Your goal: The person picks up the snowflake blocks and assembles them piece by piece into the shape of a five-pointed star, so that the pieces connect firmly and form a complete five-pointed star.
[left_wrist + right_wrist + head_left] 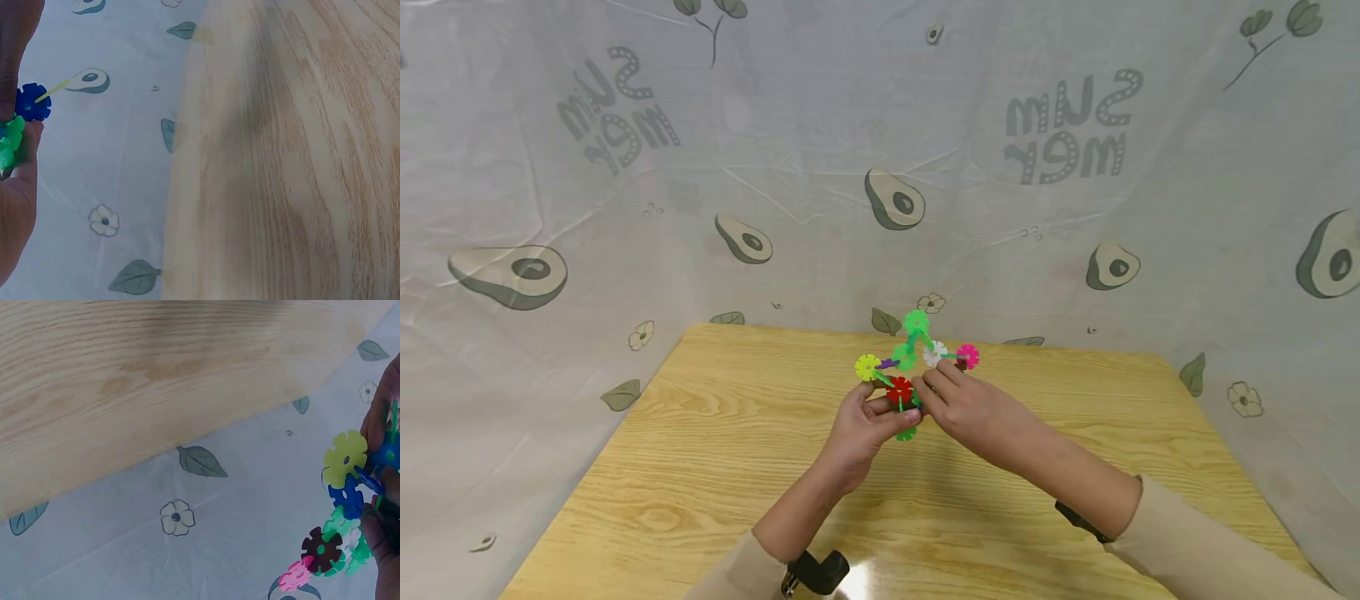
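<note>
Both hands hold up one linked chain of notched plastic snowflake discs over the table. My left hand (861,433) grips it from below, its thumb across the front beside a red disc (899,390). On the other side, my right hand (977,417) pinches the chain with curled fingertips that hide part of it. Yellow (868,367), light green (916,322), white (935,353) and pink (967,357) discs stick out above the hands. A blue disc (32,103) shows between the hands in the left wrist view. A dark brown disc (321,550) appears in the right wrist view.
The wood-grain table (700,467) lies beneath the hands. A pale cloth (805,150) printed with avocados and leaves hangs behind it and at both sides. A black wrist device (820,573) sits at the left sleeve, another (1081,521) under the right forearm.
</note>
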Available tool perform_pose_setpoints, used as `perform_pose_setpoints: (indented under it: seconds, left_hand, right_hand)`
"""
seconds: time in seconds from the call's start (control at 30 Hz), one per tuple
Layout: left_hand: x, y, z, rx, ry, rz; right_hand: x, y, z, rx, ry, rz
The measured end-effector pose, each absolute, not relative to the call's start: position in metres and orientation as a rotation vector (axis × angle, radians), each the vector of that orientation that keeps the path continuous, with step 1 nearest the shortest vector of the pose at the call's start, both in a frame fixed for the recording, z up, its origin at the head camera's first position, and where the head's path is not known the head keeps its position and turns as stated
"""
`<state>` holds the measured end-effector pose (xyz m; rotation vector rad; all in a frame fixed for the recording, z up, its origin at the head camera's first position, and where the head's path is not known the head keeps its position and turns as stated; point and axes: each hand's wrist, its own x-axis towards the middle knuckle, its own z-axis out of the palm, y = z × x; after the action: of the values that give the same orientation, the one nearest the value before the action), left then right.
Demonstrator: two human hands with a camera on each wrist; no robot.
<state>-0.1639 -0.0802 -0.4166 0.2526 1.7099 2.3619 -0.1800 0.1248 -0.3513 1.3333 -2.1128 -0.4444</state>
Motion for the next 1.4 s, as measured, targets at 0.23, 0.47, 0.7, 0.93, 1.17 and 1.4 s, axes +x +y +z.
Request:
perform_pose_setpoints:
  seconds: [0.23,0.47,0.7,0.93,1.17,1.4]
  left_hand:
    - [-0.165,-0.082,-0.412,0.328,1.692,2.402]
    - [-0.163,-0.083,-0.41,0.372,1.676,2.421]
    - [-0.16,-0.082,-0.412,0.342,1.629,2.472]
    - [-0.161,-0.079,-0.413,0.293,1.594,2.506]
    - [-0.162,-0.079,-0.41,0.292,1.567,2.569]
    - [-0.161,-0.077,-0.406,0.322,1.553,2.606]
  right_hand:
    - [-0.184,0.126,-0.345,1.316,-2.097,-0.319]
    - [-0.182,0.125,-0.342,1.295,-2.106,-0.285]
    - [-0.182,0.124,-0.342,1.3,-2.096,-0.141]
    - [-0.182,0.122,-0.341,1.29,-2.146,-0.02]
    - [-0.182,0.12,-0.337,1.281,-2.15,-0.015]
    - [-0.184,0.122,-0.334,1.299,-2.056,-0.074]
